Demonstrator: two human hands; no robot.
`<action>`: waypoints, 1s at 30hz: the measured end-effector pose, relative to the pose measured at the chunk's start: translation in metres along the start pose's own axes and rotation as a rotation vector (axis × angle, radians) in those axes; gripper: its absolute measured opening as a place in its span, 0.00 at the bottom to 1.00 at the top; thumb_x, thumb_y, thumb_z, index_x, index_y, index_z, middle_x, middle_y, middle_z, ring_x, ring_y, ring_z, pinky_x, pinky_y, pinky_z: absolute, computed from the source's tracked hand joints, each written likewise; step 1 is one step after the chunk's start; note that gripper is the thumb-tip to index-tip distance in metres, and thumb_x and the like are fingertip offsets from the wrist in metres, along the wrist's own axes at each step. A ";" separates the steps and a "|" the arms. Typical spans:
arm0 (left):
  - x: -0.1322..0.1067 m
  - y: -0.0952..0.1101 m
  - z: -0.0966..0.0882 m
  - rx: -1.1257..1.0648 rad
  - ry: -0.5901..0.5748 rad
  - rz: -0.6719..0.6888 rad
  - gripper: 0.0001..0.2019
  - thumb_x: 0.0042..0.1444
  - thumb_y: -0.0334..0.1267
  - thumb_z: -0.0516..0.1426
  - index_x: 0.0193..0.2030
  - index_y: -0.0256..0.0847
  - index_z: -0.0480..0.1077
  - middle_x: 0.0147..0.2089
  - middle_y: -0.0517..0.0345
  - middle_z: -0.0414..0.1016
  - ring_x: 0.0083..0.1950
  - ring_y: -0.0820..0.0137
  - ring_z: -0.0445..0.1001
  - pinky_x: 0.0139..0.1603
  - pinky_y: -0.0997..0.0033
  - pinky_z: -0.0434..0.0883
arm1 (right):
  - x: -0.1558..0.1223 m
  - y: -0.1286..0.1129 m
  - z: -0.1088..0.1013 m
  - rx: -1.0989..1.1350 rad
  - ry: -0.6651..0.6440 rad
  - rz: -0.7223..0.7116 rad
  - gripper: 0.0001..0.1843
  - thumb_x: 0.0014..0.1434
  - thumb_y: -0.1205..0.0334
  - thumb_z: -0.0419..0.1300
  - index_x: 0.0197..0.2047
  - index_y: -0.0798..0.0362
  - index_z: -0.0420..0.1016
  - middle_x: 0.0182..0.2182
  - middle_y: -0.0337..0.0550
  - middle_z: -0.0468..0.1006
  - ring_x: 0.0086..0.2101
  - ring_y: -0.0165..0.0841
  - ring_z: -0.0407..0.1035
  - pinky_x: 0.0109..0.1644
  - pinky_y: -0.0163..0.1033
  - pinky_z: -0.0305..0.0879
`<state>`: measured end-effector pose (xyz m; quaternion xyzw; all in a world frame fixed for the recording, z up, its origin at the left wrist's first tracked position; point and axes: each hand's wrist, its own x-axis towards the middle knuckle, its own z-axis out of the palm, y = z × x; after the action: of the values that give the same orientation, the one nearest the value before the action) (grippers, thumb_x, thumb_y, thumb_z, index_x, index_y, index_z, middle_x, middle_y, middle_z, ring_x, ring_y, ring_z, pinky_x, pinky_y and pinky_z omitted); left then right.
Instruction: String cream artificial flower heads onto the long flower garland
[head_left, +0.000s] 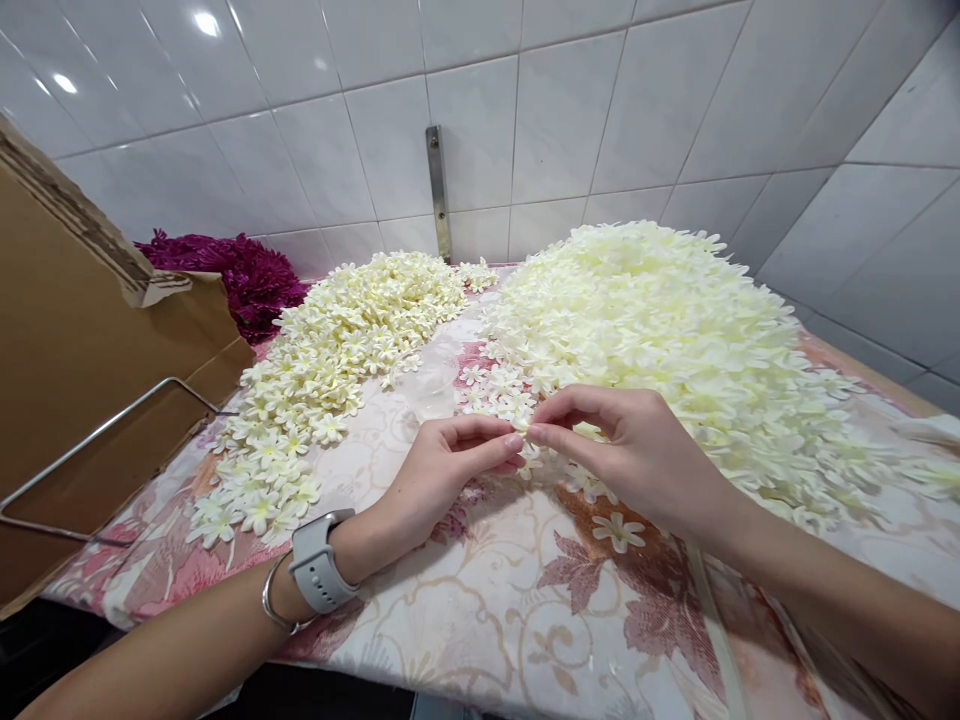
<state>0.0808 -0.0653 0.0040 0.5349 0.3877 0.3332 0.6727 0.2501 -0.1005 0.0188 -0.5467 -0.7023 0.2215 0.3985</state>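
Note:
My left hand [442, 465] and my right hand [622, 445] meet fingertip to fingertip over the flowered tablecloth [487, 600]. Both are pinched shut on a small cream artificial flower [525, 432] held between them, mostly hidden by the fingers. A big heap of cream flowers [675, 340] lies just behind my right hand. A flatter pile of cream flowers [330, 360] spreads to the left of my left hand. One loose flower [619, 530] lies on the cloth under my right wrist. My left wrist wears a grey watch [319, 560] and a thin bangle.
A brown cardboard box [82, 370] with a metal wire handle [97, 430] stands at the left edge. Dark magenta flowers [240, 275] sit behind it. White tiled walls close the back and right; a metal bracket [437, 190] is fixed to the back wall.

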 end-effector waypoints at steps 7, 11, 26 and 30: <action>0.001 -0.002 -0.001 -0.011 0.020 -0.012 0.08 0.45 0.40 0.65 0.31 0.38 0.77 0.30 0.59 0.78 0.31 0.74 0.74 0.36 0.77 0.69 | 0.000 0.003 0.003 0.128 -0.042 0.060 0.08 0.57 0.61 0.56 0.27 0.53 0.70 0.24 0.38 0.74 0.26 0.30 0.67 0.29 0.35 0.63; 0.003 -0.004 -0.003 -0.072 0.014 -0.014 0.07 0.46 0.39 0.64 0.30 0.38 0.77 0.28 0.60 0.77 0.29 0.76 0.73 0.35 0.78 0.68 | 0.002 0.005 0.002 0.176 -0.033 0.076 0.08 0.57 0.60 0.55 0.28 0.53 0.68 0.23 0.38 0.71 0.26 0.30 0.66 0.29 0.34 0.62; 0.003 -0.003 -0.003 -0.065 -0.047 0.007 0.15 0.49 0.45 0.61 0.23 0.35 0.73 0.23 0.59 0.72 0.25 0.77 0.69 0.29 0.80 0.67 | 0.001 0.003 0.005 -0.175 -0.097 -0.174 0.11 0.61 0.64 0.52 0.27 0.53 0.66 0.22 0.38 0.71 0.24 0.29 0.64 0.28 0.33 0.58; 0.002 -0.003 -0.003 -0.065 -0.075 0.012 0.13 0.49 0.45 0.62 0.26 0.35 0.74 0.25 0.60 0.72 0.27 0.78 0.70 0.31 0.80 0.67 | 0.001 0.007 0.008 -0.286 -0.102 -0.277 0.11 0.61 0.63 0.51 0.27 0.54 0.63 0.23 0.39 0.68 0.25 0.29 0.62 0.28 0.33 0.56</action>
<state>0.0791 -0.0625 0.0006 0.5271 0.3479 0.3293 0.7019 0.2479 -0.0964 0.0091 -0.4840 -0.8145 0.0898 0.3072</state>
